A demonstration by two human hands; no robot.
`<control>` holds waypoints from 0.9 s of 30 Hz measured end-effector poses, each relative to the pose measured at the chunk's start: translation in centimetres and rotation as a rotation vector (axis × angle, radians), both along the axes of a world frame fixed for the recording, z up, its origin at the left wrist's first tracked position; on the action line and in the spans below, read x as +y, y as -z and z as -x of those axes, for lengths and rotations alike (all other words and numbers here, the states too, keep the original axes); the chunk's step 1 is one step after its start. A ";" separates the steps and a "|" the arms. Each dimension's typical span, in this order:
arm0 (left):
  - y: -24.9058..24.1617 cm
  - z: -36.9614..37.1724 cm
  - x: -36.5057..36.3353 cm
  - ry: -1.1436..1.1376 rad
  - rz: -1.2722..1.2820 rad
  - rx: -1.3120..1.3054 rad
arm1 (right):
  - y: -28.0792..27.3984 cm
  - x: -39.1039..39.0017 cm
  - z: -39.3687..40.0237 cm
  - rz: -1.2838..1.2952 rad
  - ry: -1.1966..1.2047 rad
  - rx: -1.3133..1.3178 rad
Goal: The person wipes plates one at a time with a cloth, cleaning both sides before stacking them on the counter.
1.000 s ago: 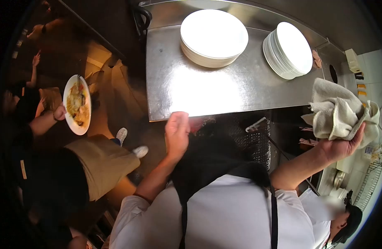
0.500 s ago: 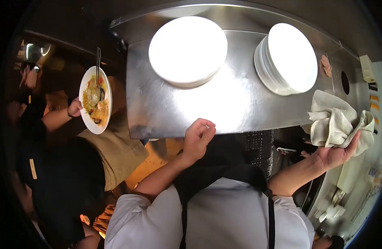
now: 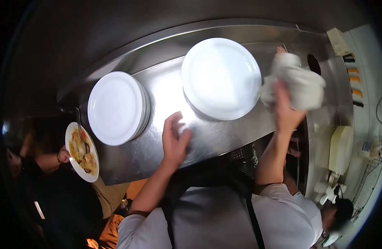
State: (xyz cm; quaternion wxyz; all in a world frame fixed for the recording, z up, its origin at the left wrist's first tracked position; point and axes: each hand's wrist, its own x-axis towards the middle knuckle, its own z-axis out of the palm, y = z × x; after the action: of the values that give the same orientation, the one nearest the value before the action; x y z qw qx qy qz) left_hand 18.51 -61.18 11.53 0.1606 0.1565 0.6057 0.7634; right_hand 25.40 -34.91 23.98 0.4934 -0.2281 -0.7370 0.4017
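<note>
My right hand (image 3: 287, 111) grips a bunched, pale cloth (image 3: 298, 85), blurred by motion. The cloth is held over the counter, close to the right edge of the right-hand stack of white plates (image 3: 222, 79). My left hand (image 3: 174, 141) hovers near the counter's front edge, between the two stacks. Its fingers are slightly bent, with the thumb apart and nothing in it. A second stack of white plates (image 3: 116, 108) stands to its left.
The steel counter (image 3: 157, 162) runs across in front of me. At the left a co-worker's hand (image 3: 63, 155) holds a white plate of food (image 3: 82, 152) with cutlery. Knives (image 3: 355, 79) line the right wall above a cutting board (image 3: 340, 149). Another person is at the lower right.
The view has turned rightward, so both stacks sit farther left in it. My right hand has brought the cloth in over the counter toward the plates. My left hand's fingers have spread from a loose curl.
</note>
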 end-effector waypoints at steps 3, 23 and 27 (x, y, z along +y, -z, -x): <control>-2.1 5.0 2.8 0.014 0.049 0.045 | 2.7 -1.4 2.2 -0.364 -0.213 -0.664; 4.7 6.4 -17.1 -0.790 -0.271 -0.358 | 4.1 -2.5 4.2 -0.562 -0.233 -0.853; 3.9 6.7 -16.8 -0.738 -0.162 -0.319 | 4.4 -2.2 3.8 -0.550 -0.187 -0.857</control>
State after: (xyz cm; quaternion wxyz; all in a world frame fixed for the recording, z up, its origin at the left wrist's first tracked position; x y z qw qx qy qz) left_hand 11.85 -77.95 7.59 -0.0448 -0.1795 0.5265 0.8298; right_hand 21.62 -37.10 19.62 0.1511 -0.1672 -0.9685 0.1059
